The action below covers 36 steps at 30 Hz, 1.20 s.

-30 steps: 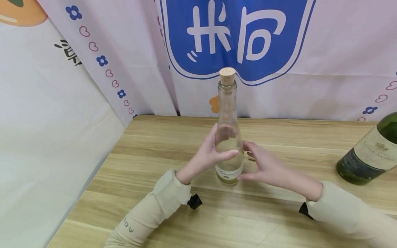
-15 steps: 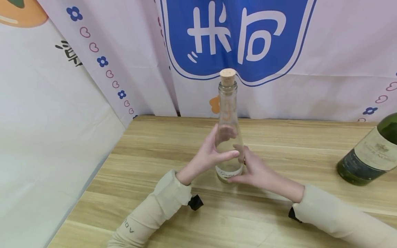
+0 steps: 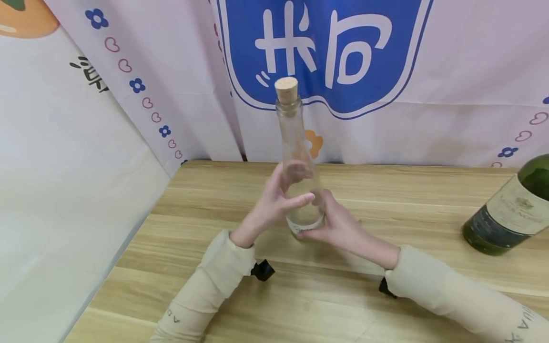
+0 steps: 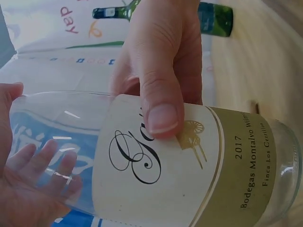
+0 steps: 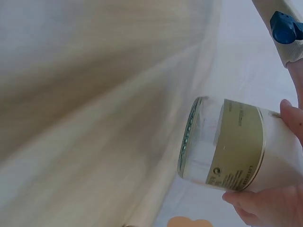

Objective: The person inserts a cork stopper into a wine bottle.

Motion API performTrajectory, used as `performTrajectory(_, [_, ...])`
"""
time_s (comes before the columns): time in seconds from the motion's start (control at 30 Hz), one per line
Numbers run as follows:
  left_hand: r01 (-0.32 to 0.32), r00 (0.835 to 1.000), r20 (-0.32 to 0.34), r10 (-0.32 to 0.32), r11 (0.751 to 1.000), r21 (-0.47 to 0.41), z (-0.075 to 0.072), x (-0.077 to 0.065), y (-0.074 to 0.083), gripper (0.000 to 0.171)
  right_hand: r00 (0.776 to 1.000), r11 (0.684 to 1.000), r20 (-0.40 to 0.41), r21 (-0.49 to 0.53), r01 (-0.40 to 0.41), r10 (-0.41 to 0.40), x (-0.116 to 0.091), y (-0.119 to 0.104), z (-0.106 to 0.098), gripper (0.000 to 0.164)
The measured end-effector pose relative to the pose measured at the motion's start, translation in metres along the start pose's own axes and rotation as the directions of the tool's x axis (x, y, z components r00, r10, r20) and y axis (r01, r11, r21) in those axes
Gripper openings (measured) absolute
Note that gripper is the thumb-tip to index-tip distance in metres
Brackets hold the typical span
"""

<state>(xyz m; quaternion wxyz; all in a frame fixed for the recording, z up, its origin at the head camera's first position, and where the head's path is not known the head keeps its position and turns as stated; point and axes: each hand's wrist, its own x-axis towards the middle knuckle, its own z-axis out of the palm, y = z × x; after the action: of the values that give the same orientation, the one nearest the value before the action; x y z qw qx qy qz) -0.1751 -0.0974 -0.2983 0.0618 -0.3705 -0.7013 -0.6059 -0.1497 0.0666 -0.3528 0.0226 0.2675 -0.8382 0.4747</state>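
Left hand above, right hand below — both grip the tilted, corked clear bottle; slippage possible if either grasp loosens.

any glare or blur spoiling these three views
Left wrist: white glints on the clear bottle, though its label reads crisply; right wrist: table smeared by heavy blur, label's small print soft; head: fairly even light, label lettering too fuzzy to read.
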Motion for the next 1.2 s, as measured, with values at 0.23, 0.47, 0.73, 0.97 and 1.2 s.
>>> performTrajectory(0.23, [-0.02,1.0,-0.003,0.021,0.999,0.046,-0.03,0.021,0.007,0.056,0.997,0.995,-0.045,0.084,0.06,-0.056,0.037,-0.013,0.001,0.089])
performTrajectory(0.47, [-0.021,1.0,-0.017,0.022,0.999,0.043,-0.056,0.046,0.008,0.055,0.995,0.998,-0.098,0.064,0.022,-0.016,0.069,-0.021,-0.004,0.086])
performTrajectory(0.73, [-0.006,0.995,-0.098,0.015,0.996,0.088,-0.075,0.071,0.011,0.055,0.991,0.998,-0.113,0.017,-0.067,0.069,0.104,-0.027,-0.011,0.085])
performTrajectory(0.97, [0.115,0.975,-0.204,-0.085,0.984,0.136,-0.083,0.08,0.005,0.064,0.983,0.99,-0.118,0.022,-0.138,0.139,0.131,-0.023,-0.007,0.09])
performTrajectory(1.2, [0.201,0.959,-0.229,-0.165,0.969,0.145,-0.088,0.079,-0.019,0.067,0.975,0.98,-0.11,0.045,-0.191,0.195,0.149,0.0,0.006,0.092])
